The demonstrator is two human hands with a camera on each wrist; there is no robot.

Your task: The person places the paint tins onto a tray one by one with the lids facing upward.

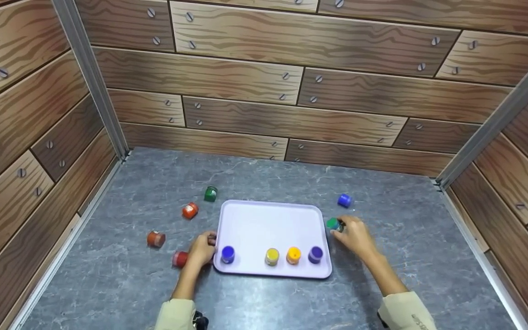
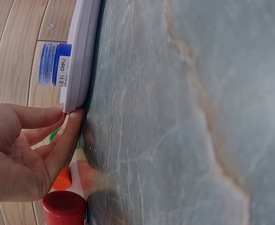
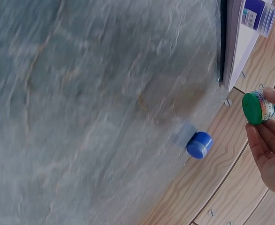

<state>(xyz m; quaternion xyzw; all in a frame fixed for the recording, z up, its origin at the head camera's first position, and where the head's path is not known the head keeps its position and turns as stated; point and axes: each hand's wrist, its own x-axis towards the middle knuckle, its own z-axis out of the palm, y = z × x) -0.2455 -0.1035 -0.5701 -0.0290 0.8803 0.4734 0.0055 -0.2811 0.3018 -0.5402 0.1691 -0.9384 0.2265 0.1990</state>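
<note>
Four paint jars stood in a line along the near part of the lilac tray (image 1: 268, 229): a blue jar (image 1: 228, 255) alone toward the left corner, then, past a gap, a yellow jar (image 1: 272, 257), an amber jar (image 1: 294, 255) and a purple jar (image 1: 315, 255) near the right edge. We saw the left hand (image 1: 201, 251) pinching the tray's left rim, thumb against fingers with the edge between. The right hand (image 1: 355, 233) had thumb and fingers clamped on a bright green jar (image 1: 333, 223), which we placed just outside the tray's right edge (its label showed best from the right wrist). Beyond that hand we noted a second blue jar (image 1: 344, 200) on the grey tabletop (image 1: 268, 300). On the left side we counted others off the tray: a red jar (image 1: 179, 259) close by the left hand, a rust-brown jar (image 1: 156, 239) farther out, an orange jar (image 1: 190, 210), and a dark green jar (image 1: 211, 194) near the tray's far left corner. Plank-patterned walls (image 1: 245, 82) enclosed the surface.
</note>
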